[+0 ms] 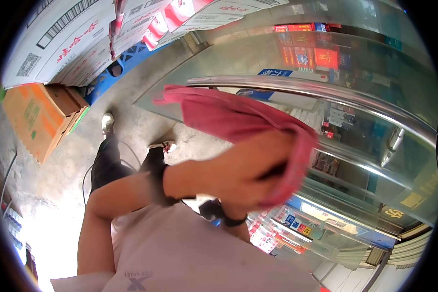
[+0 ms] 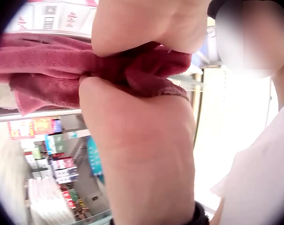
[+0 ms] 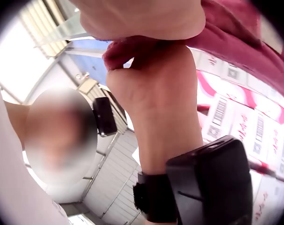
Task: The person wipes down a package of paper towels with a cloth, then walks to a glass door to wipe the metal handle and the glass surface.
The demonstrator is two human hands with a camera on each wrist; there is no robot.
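A dark pink cloth [image 1: 228, 112] is bunched between the two hands, with a long loose part trailing off to one side. My left hand [image 1: 238, 168], blurred in the head view, grips it; the heel of that hand [image 2: 149, 23] fills the top of the left wrist view. Largely hidden behind it in the head view is my right hand [image 1: 234, 210]. In the left wrist view the right hand [image 2: 139, 136] holds the cloth [image 2: 48, 56] from below, close against the left hand. Folds of the cloth [image 3: 245, 37] come out between both hands in the right wrist view.
A glass counter [image 1: 365, 63] with metal rails [image 1: 326, 87] and packaged goods lies ahead and right. On the glass is a pen [image 1: 393, 146]. White cartons [image 1: 68, 44] and a brown box [image 1: 36, 117] stand at the left. A person's shoes [image 1: 163, 146] show on the floor.
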